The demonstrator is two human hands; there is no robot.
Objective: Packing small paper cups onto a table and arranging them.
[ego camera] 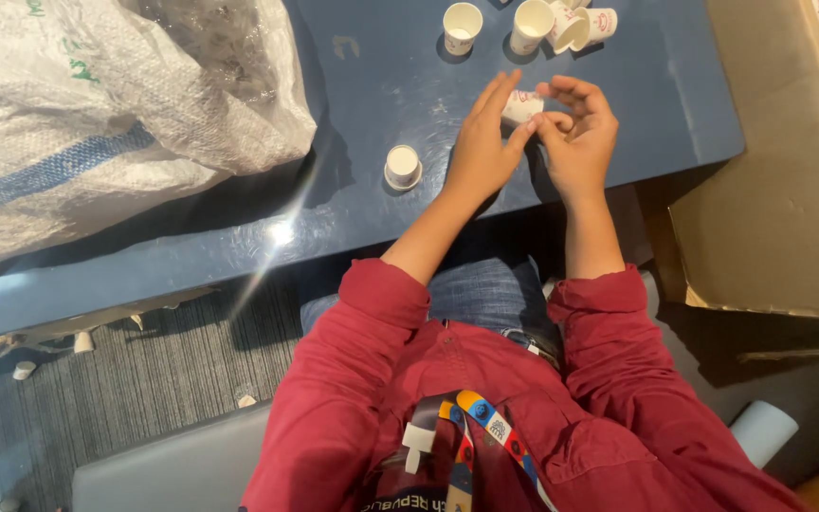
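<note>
Both my hands meet over the blue table [372, 204] around one small white paper cup [521, 104] with red print. My left hand [482, 142] presses on the cup's left side with straight fingers. My right hand [578, 133] curls over it from the right, fingertips at its rim. The cup is mostly hidden between the fingers. Another small white cup [403, 167] stands upside down to the left of my left hand, apart from it.
Several more white cups [533, 24] stand or lie at the table's far edge. A large white woven sack [97, 104] covers the table's left part. An open cardboard box [789, 190] with cups is on the right. Loose cups lie on the grey carpet [144, 370].
</note>
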